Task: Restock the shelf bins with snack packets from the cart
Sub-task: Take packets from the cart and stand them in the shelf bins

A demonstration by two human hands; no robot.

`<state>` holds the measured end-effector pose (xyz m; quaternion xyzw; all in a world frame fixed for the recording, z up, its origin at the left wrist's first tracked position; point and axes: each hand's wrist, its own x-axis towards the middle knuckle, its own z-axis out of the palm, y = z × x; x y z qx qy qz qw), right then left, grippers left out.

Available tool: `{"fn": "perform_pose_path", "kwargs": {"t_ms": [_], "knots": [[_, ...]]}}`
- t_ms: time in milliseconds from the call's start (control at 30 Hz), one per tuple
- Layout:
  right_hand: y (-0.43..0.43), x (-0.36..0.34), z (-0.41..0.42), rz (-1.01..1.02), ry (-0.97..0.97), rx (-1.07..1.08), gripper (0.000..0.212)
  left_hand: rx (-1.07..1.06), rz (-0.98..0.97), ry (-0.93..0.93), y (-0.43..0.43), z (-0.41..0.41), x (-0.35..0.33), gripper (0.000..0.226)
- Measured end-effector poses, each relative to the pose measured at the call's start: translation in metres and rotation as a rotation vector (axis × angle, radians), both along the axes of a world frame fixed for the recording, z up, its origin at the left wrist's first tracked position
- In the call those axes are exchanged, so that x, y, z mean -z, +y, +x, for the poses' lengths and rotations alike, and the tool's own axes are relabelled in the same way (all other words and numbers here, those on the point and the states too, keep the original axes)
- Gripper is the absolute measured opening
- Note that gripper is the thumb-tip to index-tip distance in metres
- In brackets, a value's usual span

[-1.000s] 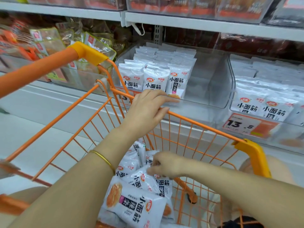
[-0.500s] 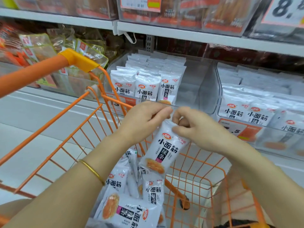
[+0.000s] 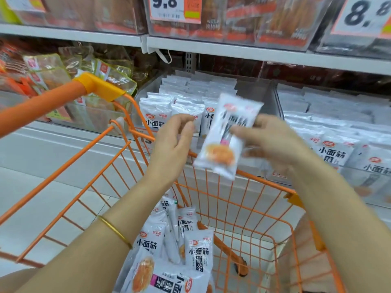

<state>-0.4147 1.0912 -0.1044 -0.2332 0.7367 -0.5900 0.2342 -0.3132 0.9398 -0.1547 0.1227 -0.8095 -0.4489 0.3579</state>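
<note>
One wide-angle view from the person's head looks forward and down. The left hand (image 3: 175,142) and right hand (image 3: 273,144) sit close, mid-frame. The orange cart (image 3: 42,104) fills the foreground, with the shelf bins (image 3: 260,96) just behind it.

Past the right fingers (image 3: 241,131) and their packet (image 3: 224,144), bare room in the bin's (image 3: 258,92) right part, up to its clear side wall. Past the left fingers (image 3: 187,123), blocked by stacked rows (image 3: 175,98). Just below, cart rim (image 3: 263,179); well above, shelf (image 3: 232,51).
</note>
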Motion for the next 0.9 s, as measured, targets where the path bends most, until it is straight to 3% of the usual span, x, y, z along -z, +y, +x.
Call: {"fn": "perform_pose_path", "kwargs": {"t_ms": [100,233,433,700,833,900], "knots": [[-0.011,-0.019,-0.034,-0.075,0.189,0.178,0.014,-0.055,-0.457,-0.224,-0.012,-0.001,0.014,0.042],[-0.044,0.0,-0.066,0.123,0.269,0.183,0.023,0.001,-0.706,-0.426,-0.014,-0.003,0.03,0.062],[-0.082,0.039,-0.083,0.297,0.058,0.136,0.032,-0.016,-0.701,-0.443,-0.014,-0.003,0.031,0.066],[-0.097,0.05,-0.083,0.353,0.162,0.188,0.026,-0.013,-0.709,-0.451,-0.012,-0.003,0.031,0.065],[-0.092,0.046,-0.082,0.387,0.2,0.207,0.042,-0.008,-0.694,-0.45,-0.011,-0.003,0.029,0.054],[-0.082,0.035,-0.074,0.4,0.326,0.21,0.04,-0.003,-0.682,-0.43,-0.011,-0.002,0.028,0.049]]}}
